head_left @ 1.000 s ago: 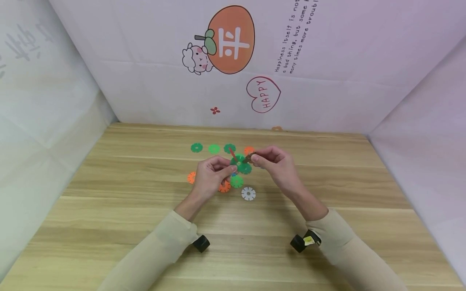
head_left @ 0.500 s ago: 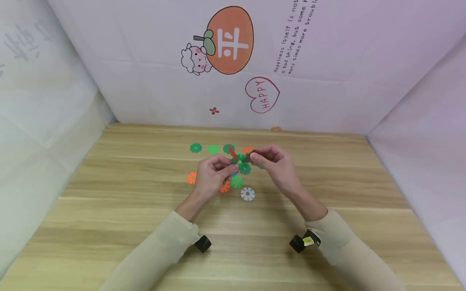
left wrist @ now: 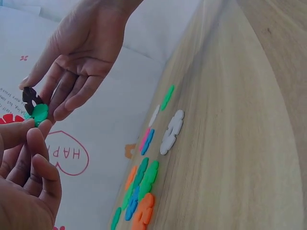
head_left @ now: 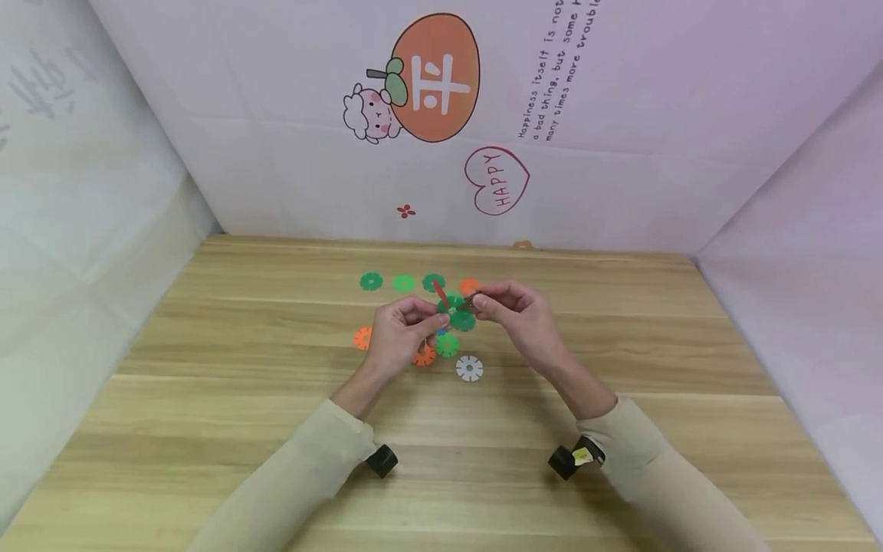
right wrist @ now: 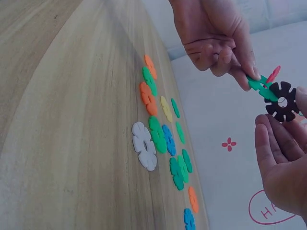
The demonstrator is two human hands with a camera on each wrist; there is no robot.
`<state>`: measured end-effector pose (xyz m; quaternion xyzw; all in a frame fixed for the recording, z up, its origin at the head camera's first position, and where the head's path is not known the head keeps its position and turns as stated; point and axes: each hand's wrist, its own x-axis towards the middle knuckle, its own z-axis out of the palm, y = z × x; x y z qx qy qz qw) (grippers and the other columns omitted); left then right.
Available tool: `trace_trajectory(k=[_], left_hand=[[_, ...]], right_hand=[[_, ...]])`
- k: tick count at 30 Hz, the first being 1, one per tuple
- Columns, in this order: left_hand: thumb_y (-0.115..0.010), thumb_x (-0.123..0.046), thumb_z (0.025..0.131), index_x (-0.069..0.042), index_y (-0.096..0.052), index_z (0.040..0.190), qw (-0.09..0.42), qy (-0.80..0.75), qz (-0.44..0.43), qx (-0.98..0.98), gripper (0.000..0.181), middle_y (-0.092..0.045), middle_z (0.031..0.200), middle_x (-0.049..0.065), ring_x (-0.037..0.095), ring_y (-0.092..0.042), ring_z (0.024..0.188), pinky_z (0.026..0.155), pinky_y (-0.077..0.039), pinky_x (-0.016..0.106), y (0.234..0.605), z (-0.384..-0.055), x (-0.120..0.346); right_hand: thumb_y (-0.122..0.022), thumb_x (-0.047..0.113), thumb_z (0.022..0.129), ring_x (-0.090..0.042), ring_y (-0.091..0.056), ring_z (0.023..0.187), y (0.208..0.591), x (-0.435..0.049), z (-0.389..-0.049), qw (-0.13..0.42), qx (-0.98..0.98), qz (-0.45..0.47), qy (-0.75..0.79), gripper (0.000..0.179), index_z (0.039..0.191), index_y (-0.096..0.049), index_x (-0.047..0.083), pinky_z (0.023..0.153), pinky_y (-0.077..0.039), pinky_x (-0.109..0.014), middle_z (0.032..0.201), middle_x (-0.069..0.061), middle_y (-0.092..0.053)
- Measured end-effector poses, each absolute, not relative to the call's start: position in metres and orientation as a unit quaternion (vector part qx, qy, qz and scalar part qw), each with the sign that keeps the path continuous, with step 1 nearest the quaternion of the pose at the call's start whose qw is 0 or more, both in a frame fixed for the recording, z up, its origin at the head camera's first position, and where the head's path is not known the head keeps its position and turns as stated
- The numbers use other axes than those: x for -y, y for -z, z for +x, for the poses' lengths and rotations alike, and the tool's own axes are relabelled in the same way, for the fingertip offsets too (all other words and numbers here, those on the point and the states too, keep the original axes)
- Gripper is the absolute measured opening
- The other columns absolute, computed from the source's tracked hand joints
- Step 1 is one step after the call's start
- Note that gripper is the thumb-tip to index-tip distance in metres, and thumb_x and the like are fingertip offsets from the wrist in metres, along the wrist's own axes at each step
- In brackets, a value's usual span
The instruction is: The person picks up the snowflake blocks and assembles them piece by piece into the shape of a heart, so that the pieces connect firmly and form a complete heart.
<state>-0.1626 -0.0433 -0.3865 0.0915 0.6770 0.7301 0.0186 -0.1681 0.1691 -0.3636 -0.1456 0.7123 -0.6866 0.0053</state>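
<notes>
- green disc (right wrist: 267, 92) pinched by left hand (head_left: 402, 337);
- black disc (right wrist: 283, 113) seen against it at head-view two o'clock, pinched by right hand (head_left: 527, 322);
- little shifted over the last second; fit judged barely advanced

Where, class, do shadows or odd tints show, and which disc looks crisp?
Head view: soft shadow on the table beside the right sleeve, pinkish tint on the wall at upper right; left wrist view: dark shadow streak near the top; right wrist view: similar streak, black disc fairly crisp.
</notes>
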Motion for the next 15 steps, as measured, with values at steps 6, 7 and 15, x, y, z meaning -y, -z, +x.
trace_trajectory(k=[6, 7, 15], left_hand=[[-0.074, -0.006, 0.092, 0.002, -0.07, 0.096, 0.025, -0.725, 0.098, -0.681, 0.011, -0.07, 0.091, 0.029, 0.023, -0.058, 0.058, 0.047, -0.04, 0.023, 0.388, -0.164, 0.046], [-0.075, -0.007, 0.092, 0.002, -0.07, 0.096, 0.025, -0.724, 0.1, -0.682, 0.011, -0.07, 0.091, 0.029, 0.023, -0.058, 0.058, 0.047, -0.041, 0.024, 0.389, -0.164, 0.047], [-0.075, -0.008, 0.091, 0.0, -0.07, 0.096, 0.013, -0.716, 0.085, -0.693, 0.011, -0.073, 0.087, 0.015, 0.028, -0.06, 0.059, 0.05, -0.047, 0.026, 0.391, -0.165, 0.053]], right_hand=[[-0.066, 0.011, 0.099, -0.029, -0.071, 0.096, 0.365, -0.172, -0.17, 0.017, -0.723, -0.149, 0.674, 0.03, 0.121, -0.062, -0.009, 0.089, -0.056, -0.044, 0.109, -0.018, -0.071], [-0.066, 0.011, 0.099, -0.027, -0.071, 0.096, 0.366, -0.172, -0.17, 0.02, -0.727, -0.151, 0.67, 0.03, 0.122, -0.062, -0.008, 0.088, -0.056, -0.043, 0.109, -0.016, -0.071], [-0.069, 0.018, 0.098, -0.03, -0.07, 0.095, 0.371, -0.184, -0.168, 0.044, -0.764, -0.143, 0.628, 0.033, 0.124, -0.065, -0.002, 0.087, -0.056, -0.047, 0.113, -0.021, -0.069]])
